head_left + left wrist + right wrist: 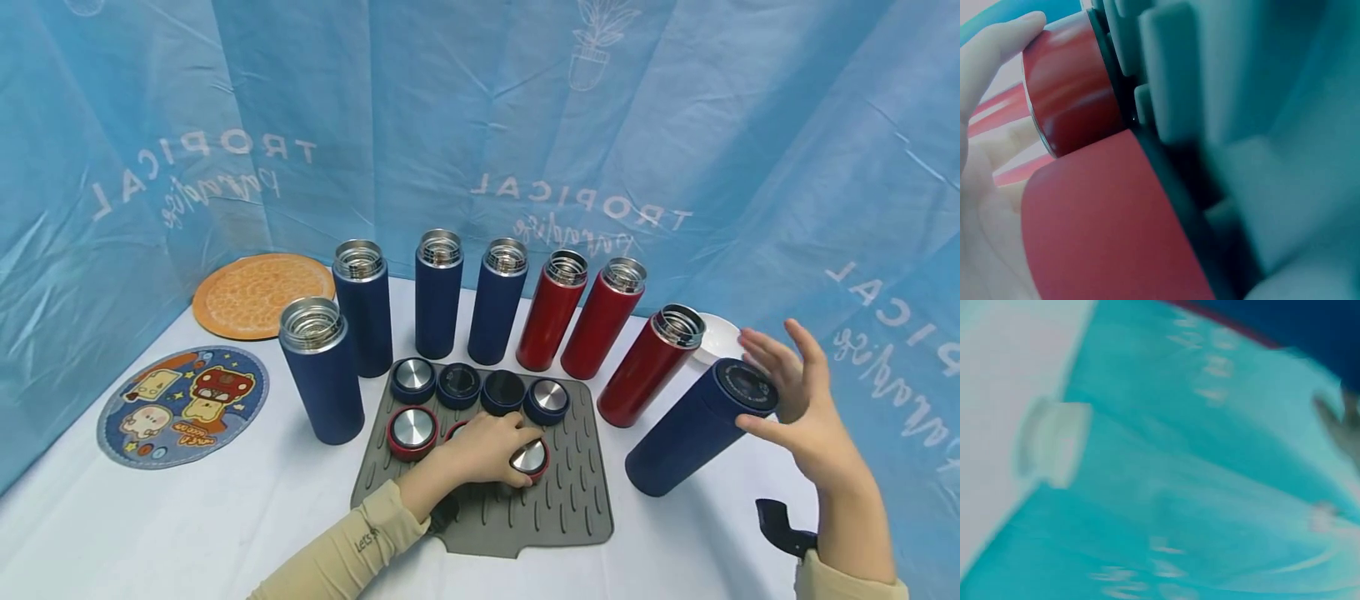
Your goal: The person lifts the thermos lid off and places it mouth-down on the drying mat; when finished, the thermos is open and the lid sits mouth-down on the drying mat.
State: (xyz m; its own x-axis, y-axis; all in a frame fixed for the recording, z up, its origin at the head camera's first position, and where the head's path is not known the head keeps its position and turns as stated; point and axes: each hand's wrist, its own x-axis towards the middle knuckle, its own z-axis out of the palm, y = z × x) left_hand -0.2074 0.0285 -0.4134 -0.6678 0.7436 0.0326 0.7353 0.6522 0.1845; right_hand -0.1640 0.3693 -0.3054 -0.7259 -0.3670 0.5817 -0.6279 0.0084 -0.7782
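Observation:
My left hand (487,450) reaches over the grey drying mat and grips a red-sided, steel-topped lid (530,458) between thumb and fingers. In the left wrist view the thumb lies against that lid's red side, and another red lid (1110,219) fills the near foreground. A further red lid (412,429) sits to the left, one more being mostly hidden behind the hand. My right hand (813,400) has its fingers spread beside the top of a capped blue thermos flask (690,437), holding nothing. Blurred fingers (1341,425) show at the right wrist view's edge.
Blue lids (458,385) line the back of the mat (570,508). Uncapped blue flasks (322,383) and red flasks (551,312) curve around it. A white bowl (718,337), an orange round mat (262,296) and a cartoon mat (183,408) lie farther out, before a blue curtain.

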